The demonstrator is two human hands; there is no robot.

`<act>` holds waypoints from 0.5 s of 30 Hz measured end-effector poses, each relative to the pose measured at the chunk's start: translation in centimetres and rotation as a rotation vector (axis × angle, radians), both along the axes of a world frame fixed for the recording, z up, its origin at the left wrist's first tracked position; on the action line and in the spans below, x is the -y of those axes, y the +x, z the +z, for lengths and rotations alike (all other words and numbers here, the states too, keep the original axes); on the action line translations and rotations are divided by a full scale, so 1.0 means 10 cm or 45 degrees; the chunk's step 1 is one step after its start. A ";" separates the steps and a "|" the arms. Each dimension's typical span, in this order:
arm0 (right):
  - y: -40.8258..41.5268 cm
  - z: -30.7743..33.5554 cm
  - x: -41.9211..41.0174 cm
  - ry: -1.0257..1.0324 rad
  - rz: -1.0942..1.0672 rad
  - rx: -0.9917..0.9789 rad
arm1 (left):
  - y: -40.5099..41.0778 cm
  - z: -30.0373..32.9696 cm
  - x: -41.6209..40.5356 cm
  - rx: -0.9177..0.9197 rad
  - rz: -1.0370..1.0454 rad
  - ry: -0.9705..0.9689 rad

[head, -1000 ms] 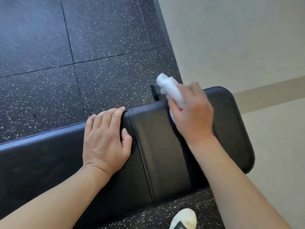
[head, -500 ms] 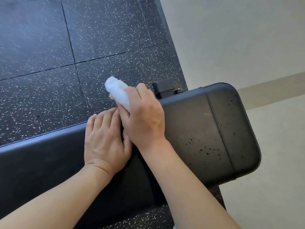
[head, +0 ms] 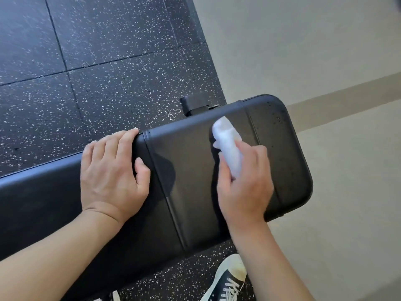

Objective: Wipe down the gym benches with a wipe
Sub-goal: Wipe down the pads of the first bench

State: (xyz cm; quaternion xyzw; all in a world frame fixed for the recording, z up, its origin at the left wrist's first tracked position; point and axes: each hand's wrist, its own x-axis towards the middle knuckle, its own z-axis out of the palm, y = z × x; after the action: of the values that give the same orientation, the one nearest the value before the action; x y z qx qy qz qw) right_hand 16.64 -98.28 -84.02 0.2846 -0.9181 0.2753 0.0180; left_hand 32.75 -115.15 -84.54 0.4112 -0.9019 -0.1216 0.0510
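A black padded gym bench [head: 186,170] runs from the lower left to the right of the view, with seams across its pad. My left hand [head: 112,172] lies flat on the pad, fingers over the far edge, holding nothing. My right hand [head: 245,183] grips a crumpled white wipe [head: 227,144] and presses it on the pad near the bench's right end. Small dark specks show on the end section right of the wipe.
Black speckled rubber floor tiles [head: 97,72] lie beyond the bench. A beige floor [head: 314,51] with a darker stripe starts at the right. A black bench foot [head: 195,104] sticks out behind the pad. My dark sneaker [head: 227,281] stands below the bench.
My right hand has swept the wipe from beside my left hand back to the right, toward the bench's end. My left hand has stayed on the pad.
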 end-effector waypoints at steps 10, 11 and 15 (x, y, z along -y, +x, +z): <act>0.71 0.07 0.40 -0.092 0.424 0.021 | 0.01 -0.04 -0.02 -0.007 0.014 -0.019; 0.70 0.04 0.15 -0.060 0.442 -0.002 | 0.01 -0.04 -0.01 -0.010 0.010 -0.007; 0.28 -0.01 -0.73 0.003 0.284 -0.083 | -0.01 -0.04 -0.02 0.000 0.012 -0.015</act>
State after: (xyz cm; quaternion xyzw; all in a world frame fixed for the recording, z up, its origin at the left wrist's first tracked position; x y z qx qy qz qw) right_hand 19.47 -91.00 -84.16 0.3938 -0.8800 0.2650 0.0169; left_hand 32.67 -114.98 -84.91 0.4152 -0.9007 -0.1159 0.0539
